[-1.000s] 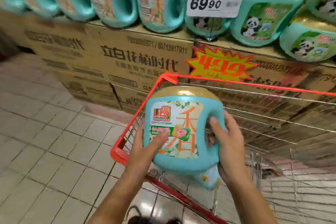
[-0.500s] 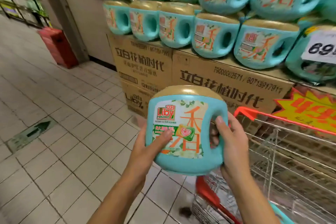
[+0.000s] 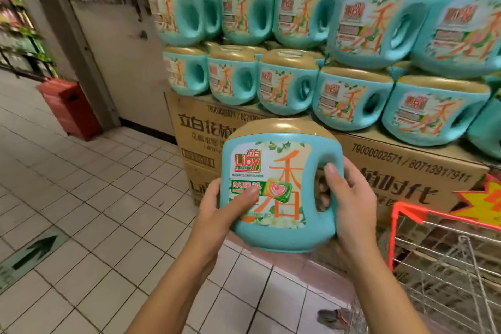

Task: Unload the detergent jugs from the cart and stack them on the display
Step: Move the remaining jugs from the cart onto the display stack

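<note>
I hold a teal detergent jug [image 3: 279, 190] with a gold cap and a Liby label upright in front of me, above the floor. My left hand [image 3: 217, 209] grips its left side, thumb lying across the label. My right hand [image 3: 349, 198] grips the handle on its right side, thumb over the handle's front. The display [image 3: 311, 62] behind it carries two tiers of identical jugs standing on cardboard cartons [image 3: 406, 168]. The cart [image 3: 447, 260], red-rimmed wire, is at the lower right.
A grey wall pillar [image 3: 81, 43] and a red box [image 3: 70, 108] stand at the left. White tiled floor [image 3: 95, 198] with a green arrow sticker [image 3: 32, 252] spreads to the left. A yellow-red price star [image 3: 485, 206] hangs on the cartons above the cart.
The jug has come up out of the cart and left toward the display's left end; both hands keep their grip. My view has turned left and up, so the cart now sits at the right edge.
</note>
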The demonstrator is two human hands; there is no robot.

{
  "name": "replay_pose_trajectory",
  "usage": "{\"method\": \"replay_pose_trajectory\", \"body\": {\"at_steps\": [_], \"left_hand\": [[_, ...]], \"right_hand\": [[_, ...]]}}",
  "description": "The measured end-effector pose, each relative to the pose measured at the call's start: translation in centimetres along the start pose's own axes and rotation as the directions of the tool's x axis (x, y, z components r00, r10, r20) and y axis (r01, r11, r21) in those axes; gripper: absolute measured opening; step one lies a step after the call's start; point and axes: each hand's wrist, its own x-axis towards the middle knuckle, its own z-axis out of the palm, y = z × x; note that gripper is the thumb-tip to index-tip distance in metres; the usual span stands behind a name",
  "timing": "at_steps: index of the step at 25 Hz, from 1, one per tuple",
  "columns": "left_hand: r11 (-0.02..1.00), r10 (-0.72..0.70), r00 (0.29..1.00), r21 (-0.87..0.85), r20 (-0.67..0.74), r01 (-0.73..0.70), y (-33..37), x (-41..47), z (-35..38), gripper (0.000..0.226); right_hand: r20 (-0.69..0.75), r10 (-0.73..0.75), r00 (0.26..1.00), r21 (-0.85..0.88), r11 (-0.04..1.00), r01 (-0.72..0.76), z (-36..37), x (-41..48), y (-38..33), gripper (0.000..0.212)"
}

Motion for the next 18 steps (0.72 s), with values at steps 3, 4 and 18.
{"method": "replay_pose_trajectory", "body": {"at_steps": [3, 4, 18], "left_hand": [[0.999, 0.037, 0.997, 0.034, 0.063, -0.039, 1.6, 5.4, -1.2, 0.059], [0.998, 0.046, 0.995, 0.042, 0.084, -0.049, 2.2, 7.2, -1.5, 0.062], [0.942, 0.329, 0.919, -0.015, 0.218, -0.334, 11.6, 31.3, 0.0, 0.079]], "right_hand": [[-0.039, -0.068, 0.997, -0.012, 0.998, 0.067, 2.3, 4.0, 0.7, 0.027], [-0.051, -0.079, 0.996, -0.002, 0.997, 0.079, 3.0, 5.5, 1.0, 0.027], [0.021, -0.356, 0.934, -0.196, 0.915, 0.353, 11.4, 24.6, -4.2, 0.041]]}}
